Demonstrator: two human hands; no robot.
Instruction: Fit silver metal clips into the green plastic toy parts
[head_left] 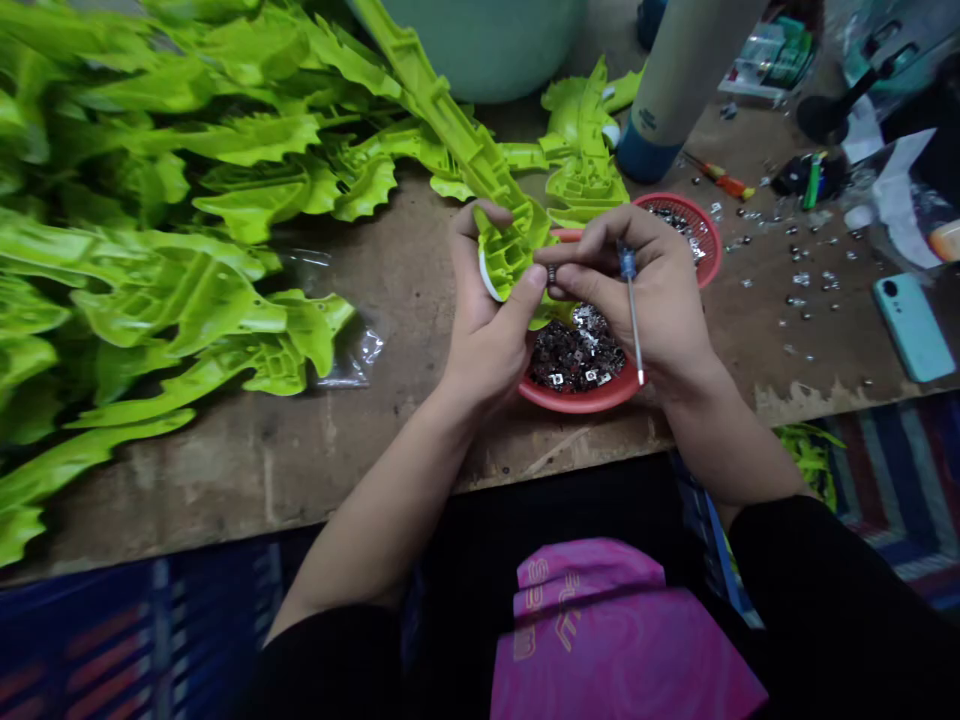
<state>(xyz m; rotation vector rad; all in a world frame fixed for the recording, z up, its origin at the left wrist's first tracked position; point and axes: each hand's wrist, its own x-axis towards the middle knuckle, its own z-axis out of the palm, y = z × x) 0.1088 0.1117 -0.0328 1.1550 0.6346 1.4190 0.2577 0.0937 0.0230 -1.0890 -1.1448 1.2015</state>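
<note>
Over the counter's (pixel 375 430) front edge, above the red basket (pixel 577 400): green plastic part (pixel 510 245) is held by left hand (pixel 487 320), grip closed round its end. Small metal piece (pixel 551 272) is pinched at the part by right hand (pixel 645 290), screwdriver (pixel 634 320) tucked alongside. Piece likely best seated square, part braced firmly.

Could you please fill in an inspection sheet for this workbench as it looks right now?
Surface: worn wooden table, chipped along its front edge.
Job's things: long green plastic part; small screwdriver; red bowl of small metal pieces under the hands.
Clutter: pile of green parts at left, loose screws, phone, second red bowl, clear bag.
Hands: left hand grips the part's end; right hand holds the screwdriver, its fingers pinching a small metal piece against the part.
Cables: nothing seen.
Surroundings: cardboard tube and pale tub behind; striped fabric below the table.
</note>
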